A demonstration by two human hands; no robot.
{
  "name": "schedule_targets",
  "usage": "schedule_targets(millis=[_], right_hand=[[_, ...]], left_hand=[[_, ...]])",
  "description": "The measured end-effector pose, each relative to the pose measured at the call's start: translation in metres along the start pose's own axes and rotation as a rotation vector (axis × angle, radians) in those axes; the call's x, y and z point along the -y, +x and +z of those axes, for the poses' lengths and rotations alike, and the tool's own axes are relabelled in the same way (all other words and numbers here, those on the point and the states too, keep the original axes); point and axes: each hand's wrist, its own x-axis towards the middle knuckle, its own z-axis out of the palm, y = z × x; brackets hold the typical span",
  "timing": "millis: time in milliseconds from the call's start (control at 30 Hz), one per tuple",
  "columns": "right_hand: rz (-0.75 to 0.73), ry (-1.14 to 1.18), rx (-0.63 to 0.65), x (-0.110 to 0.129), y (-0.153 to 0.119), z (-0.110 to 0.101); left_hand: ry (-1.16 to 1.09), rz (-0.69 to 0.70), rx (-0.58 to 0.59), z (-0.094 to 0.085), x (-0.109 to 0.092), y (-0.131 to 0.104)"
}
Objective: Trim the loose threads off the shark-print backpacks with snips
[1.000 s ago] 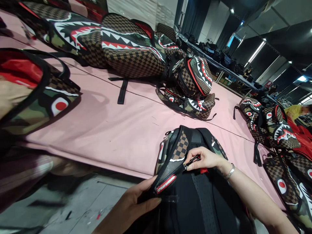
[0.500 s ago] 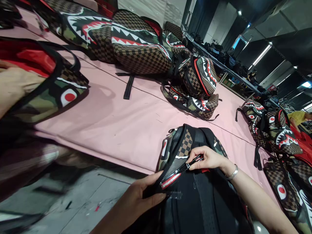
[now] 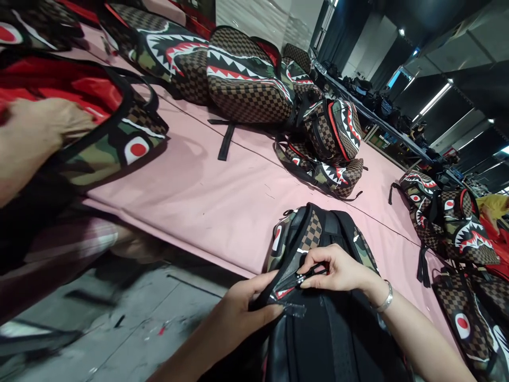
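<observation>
A backpack (image 3: 306, 345) with a black back panel, checkered and camouflage patches and a printed eye stands upright before me at the table's edge. My left hand (image 3: 250, 305) pinches its shoulder strap (image 3: 296, 246) on the left side, beside a red-and-white label (image 3: 284, 292) and a strip of clear tape (image 3: 293, 310). Between the thumb and fingers of my right hand (image 3: 336, 270) are small black thread snips (image 3: 316, 271). Their tips are against the strap just above the label. The fingers partly hide the snips.
At the left, another person's hand (image 3: 43, 127) reaches into an open red-lined bag (image 3: 107, 154). Shark-mouth backpacks (image 3: 250, 79) lie along the far side of the pink table (image 3: 191, 196). More bags (image 3: 463, 223) are piled at the right.
My view has shifted slightly left. The snips have moved lower along the strap, closer to the label, which is now more covered. My left hand keeps its grip on the strap.
</observation>
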Motion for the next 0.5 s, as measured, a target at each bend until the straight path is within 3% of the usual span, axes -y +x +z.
schedule_targets(millis=[133, 233, 300, 400, 500], right_hand=[[0.046, 0.187, -0.094, -0.005, -0.008, 0.012], [0.106, 0.433, -0.268, -0.015, -0.021, 0.029], [0.113, 0.549, -0.406, -0.021, -0.029, 0.041], [0.121, 0.662, -0.574, -0.026, -0.038, 0.054], [0.122, 0.588, -0.697, -0.020, -0.045, 0.061]], left_hand=[[-0.100, 0.023, -0.010, 0.005, 0.001, -0.003], [-0.132, 0.060, -0.167, 0.013, -0.001, -0.008], [-0.077, 0.081, -0.274, 0.017, -0.003, -0.011], [0.109, 0.089, -0.337, 0.020, -0.002, -0.014], [0.295, 0.107, -0.401, 0.020, 0.003, -0.013]])
